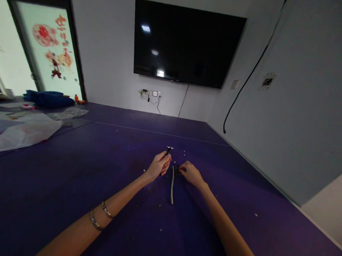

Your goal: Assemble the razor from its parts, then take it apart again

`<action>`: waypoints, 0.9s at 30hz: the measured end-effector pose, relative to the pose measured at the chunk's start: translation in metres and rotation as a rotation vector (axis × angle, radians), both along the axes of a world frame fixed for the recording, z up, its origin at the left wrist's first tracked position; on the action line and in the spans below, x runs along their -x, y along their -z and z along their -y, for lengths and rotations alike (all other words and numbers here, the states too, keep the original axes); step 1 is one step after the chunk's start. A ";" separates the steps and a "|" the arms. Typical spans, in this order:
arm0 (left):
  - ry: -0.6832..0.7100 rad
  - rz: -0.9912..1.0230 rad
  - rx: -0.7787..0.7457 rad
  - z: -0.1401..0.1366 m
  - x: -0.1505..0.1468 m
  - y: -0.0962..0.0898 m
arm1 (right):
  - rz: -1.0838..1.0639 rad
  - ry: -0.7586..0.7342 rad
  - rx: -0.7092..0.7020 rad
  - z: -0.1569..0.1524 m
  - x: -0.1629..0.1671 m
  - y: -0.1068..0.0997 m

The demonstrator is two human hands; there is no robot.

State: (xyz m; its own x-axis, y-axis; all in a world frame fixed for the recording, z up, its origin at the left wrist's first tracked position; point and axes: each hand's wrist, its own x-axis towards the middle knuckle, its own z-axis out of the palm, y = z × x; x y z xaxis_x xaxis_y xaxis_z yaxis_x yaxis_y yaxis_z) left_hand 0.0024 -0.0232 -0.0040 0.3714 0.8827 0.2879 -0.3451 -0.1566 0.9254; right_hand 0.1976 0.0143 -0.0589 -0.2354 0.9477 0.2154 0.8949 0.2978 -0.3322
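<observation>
My left hand (160,165) is closed around a small black-handled tool (169,150). The tool points away from me and ends in a thin, bright, T-shaped head; its exact kind is too small to make out. To the right, my right hand (192,172) reaches down to the purple surface, its fingertips pinched at a small dark object (178,171) whose shape is partly hidden. Between the hands lies a slim grey-white strip (172,185), slightly bent and running toward me, its far end beside the dark object.
Small white bits dot the purple surface (98,200). Crumpled clear plastic (30,132) and a dark blue bundle (49,98) lie at the left. A television (187,44) hangs on the wall ahead, and a black cable (248,76) dangles along the right wall.
</observation>
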 end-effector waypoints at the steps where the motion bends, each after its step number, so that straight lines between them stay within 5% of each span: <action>1: 0.001 0.001 0.001 0.000 0.000 0.000 | -0.005 -0.001 -0.009 0.000 0.000 0.001; 7: 0.007 -0.004 0.009 -0.001 0.000 0.002 | -0.183 -0.024 -0.047 -0.005 -0.003 -0.001; 15: -0.028 -0.005 0.018 -0.004 -0.002 0.008 | -0.635 0.015 0.110 -0.011 -0.006 -0.010; 27: -0.060 -0.027 0.023 -0.008 -0.002 0.017 | -0.652 0.036 0.110 -0.007 -0.003 -0.026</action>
State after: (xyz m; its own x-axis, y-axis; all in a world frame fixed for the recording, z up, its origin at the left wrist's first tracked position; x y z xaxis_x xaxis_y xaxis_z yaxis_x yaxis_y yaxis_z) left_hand 0.0047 -0.0152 -0.0211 0.3250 0.9099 0.2577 -0.3108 -0.1545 0.9378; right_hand 0.2010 0.0213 -0.0329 -0.0570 0.9772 0.2047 0.5090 0.2048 -0.8360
